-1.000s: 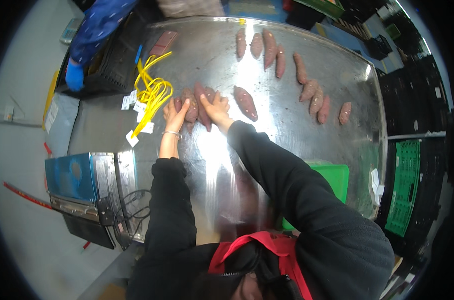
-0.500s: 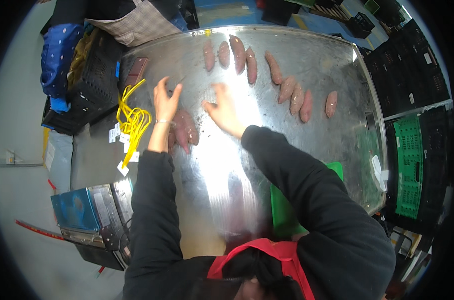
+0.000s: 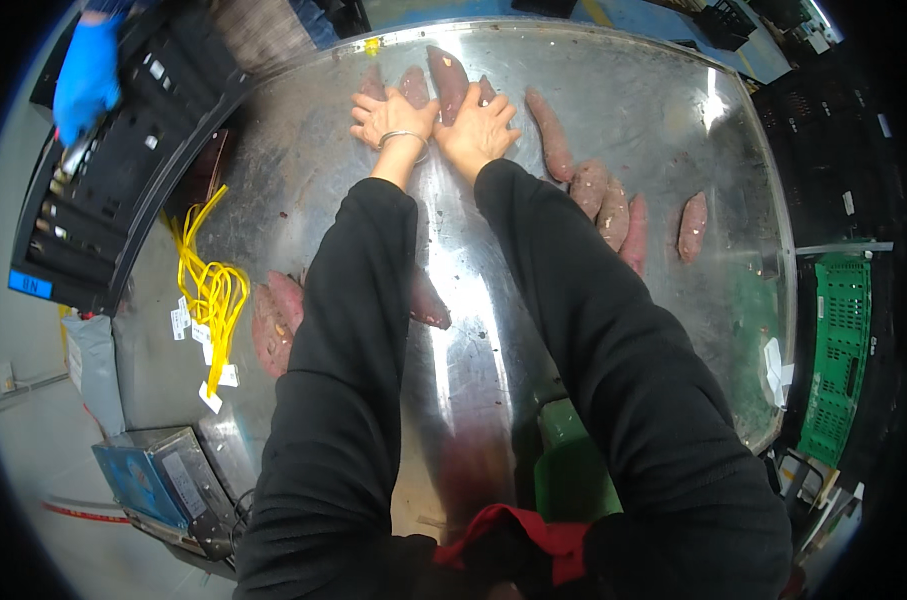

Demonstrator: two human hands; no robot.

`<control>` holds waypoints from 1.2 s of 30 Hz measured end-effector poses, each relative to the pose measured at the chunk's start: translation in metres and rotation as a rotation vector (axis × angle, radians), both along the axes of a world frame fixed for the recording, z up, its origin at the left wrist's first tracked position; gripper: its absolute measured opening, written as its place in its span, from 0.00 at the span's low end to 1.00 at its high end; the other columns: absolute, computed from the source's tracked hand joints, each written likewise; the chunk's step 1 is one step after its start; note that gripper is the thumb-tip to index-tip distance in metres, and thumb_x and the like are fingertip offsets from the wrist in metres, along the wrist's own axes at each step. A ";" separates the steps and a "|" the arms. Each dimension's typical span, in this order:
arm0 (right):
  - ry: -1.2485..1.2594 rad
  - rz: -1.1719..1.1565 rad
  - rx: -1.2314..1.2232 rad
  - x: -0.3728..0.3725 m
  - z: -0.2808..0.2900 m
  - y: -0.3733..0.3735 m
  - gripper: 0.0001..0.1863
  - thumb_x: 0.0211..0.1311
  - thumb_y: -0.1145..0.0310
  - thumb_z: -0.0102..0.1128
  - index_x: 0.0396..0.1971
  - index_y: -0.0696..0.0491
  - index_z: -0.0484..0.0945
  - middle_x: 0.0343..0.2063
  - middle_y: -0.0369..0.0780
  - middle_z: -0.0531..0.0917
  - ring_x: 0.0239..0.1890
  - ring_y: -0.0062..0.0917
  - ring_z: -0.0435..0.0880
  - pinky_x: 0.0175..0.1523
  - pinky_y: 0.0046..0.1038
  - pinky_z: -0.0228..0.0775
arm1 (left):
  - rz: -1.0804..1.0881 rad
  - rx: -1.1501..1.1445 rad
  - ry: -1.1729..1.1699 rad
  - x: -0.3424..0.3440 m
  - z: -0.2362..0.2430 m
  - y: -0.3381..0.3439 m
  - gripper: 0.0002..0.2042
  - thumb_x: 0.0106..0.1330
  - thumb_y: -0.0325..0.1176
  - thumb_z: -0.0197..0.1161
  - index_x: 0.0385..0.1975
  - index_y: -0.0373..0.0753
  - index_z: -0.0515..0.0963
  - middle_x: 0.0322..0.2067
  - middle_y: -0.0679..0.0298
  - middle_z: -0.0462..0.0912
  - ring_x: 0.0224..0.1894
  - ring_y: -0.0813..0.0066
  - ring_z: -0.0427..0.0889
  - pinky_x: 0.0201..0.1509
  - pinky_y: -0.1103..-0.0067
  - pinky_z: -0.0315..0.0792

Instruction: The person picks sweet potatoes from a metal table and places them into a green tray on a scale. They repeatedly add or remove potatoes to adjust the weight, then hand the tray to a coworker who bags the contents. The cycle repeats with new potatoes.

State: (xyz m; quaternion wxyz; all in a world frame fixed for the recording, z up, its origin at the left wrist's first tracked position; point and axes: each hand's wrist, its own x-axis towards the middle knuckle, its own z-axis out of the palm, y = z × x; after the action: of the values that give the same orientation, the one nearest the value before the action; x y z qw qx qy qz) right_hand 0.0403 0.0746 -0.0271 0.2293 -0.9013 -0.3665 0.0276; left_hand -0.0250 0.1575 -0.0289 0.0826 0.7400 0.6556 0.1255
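Note:
At the far side of the metal table point(image 3: 313, 190), both my hands lie over a short row of reddish-brown sweet potatoes. My left hand point(image 3: 395, 120), fingers spread, rests against the left sweet potato point(image 3: 371, 80) and its neighbour point(image 3: 413, 85). Beside it my right hand point(image 3: 476, 135) is also spread, touching a large dark sweet potato point(image 3: 447, 75) and a smaller one point(image 3: 486, 88) that its fingers partly cover. Closer to me, a couple of sweet potatoes point(image 3: 271, 325) sit left of my left sleeve, which partly hides them. Another sweet potato point(image 3: 429, 302) pokes out between my forearms.
More sweet potatoes point(image 3: 548, 132) run down to the right, with a single one point(image 3: 691, 227) apart. Yellow straps point(image 3: 213, 285) with white tags lie at left. A co-worker's blue glove point(image 3: 85, 80) is by a tilted black crate point(image 3: 103, 190). A green container point(image 3: 573, 470) is under my right arm.
Both my hands have moved forward and come together over the far row of sweet potatoes. At left, the black crate has tipped and shifted, and a blue-gloved hand shows above it.

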 end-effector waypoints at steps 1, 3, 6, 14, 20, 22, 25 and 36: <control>-0.033 0.017 0.016 0.003 0.000 0.000 0.41 0.47 0.49 0.75 0.58 0.51 0.67 0.54 0.52 0.68 0.61 0.46 0.65 0.59 0.50 0.62 | -0.028 -0.010 -0.002 -0.004 -0.002 -0.001 0.37 0.50 0.61 0.69 0.59 0.45 0.78 0.64 0.44 0.64 0.67 0.44 0.62 0.65 0.54 0.63; 0.040 0.072 -0.025 0.016 0.009 -0.004 0.41 0.49 0.50 0.74 0.60 0.52 0.67 0.57 0.56 0.67 0.64 0.49 0.62 0.59 0.52 0.65 | -0.080 0.015 -0.008 -0.013 0.001 0.001 0.38 0.49 0.60 0.70 0.59 0.44 0.77 0.62 0.45 0.65 0.67 0.44 0.62 0.65 0.53 0.64; 0.175 0.166 -0.082 0.038 0.033 -0.030 0.38 0.57 0.53 0.70 0.62 0.55 0.66 0.56 0.62 0.70 0.54 0.48 0.77 0.50 0.44 0.77 | -0.141 -0.056 -0.038 -0.040 0.012 -0.007 0.39 0.48 0.58 0.72 0.60 0.43 0.76 0.61 0.46 0.65 0.66 0.43 0.62 0.66 0.53 0.65; 1.227 0.293 0.196 0.051 0.157 -0.266 0.37 0.63 0.61 0.65 0.68 0.58 0.60 0.20 0.35 0.76 0.15 0.21 0.75 0.22 0.22 0.71 | -0.315 -0.318 -0.719 -0.122 0.097 -0.140 0.42 0.53 0.57 0.72 0.60 0.29 0.74 0.58 0.40 0.71 0.61 0.49 0.72 0.64 0.64 0.70; 1.027 0.126 0.334 -0.013 0.211 -0.484 0.37 0.62 0.69 0.67 0.69 0.58 0.62 0.54 0.38 0.76 0.55 0.22 0.75 0.61 0.26 0.67 | -0.318 -0.788 -1.166 -0.171 0.176 -0.356 0.21 0.65 0.46 0.68 0.48 0.36 0.75 0.30 0.69 0.73 0.26 0.84 0.68 0.26 0.84 0.59; 0.982 0.089 0.305 -0.034 0.195 -0.537 0.38 0.61 0.69 0.68 0.70 0.58 0.62 0.57 0.40 0.74 0.59 0.25 0.73 0.66 0.29 0.63 | -0.204 -0.929 -1.147 -0.178 0.188 -0.429 0.20 0.67 0.46 0.67 0.49 0.38 0.75 0.25 0.73 0.73 0.18 0.89 0.65 0.17 0.86 0.55; 0.631 0.131 0.169 -0.053 0.170 -0.593 0.41 0.54 0.63 0.70 0.69 0.54 0.65 0.57 0.55 0.69 0.62 0.46 0.69 0.67 0.42 0.62 | -0.182 -0.960 -1.180 -0.171 0.185 -0.516 0.32 0.63 0.48 0.70 0.58 0.30 0.70 0.39 0.62 0.70 0.34 0.77 0.65 0.34 0.81 0.57; 0.309 0.306 0.121 -0.058 0.109 -0.629 0.41 0.52 0.56 0.70 0.68 0.47 0.66 0.59 0.60 0.62 0.61 0.57 0.63 0.66 0.51 0.62 | -0.104 -0.207 -0.524 -0.131 0.115 -0.650 0.36 0.54 0.55 0.73 0.56 0.34 0.73 0.62 0.37 0.58 0.63 0.34 0.60 0.66 0.54 0.62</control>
State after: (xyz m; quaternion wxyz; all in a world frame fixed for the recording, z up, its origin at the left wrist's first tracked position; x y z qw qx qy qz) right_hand -0.0172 -0.5547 0.0818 0.3294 -0.8050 -0.4603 0.1778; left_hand -0.1559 -0.4929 0.0866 0.3309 0.7026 0.5823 0.2404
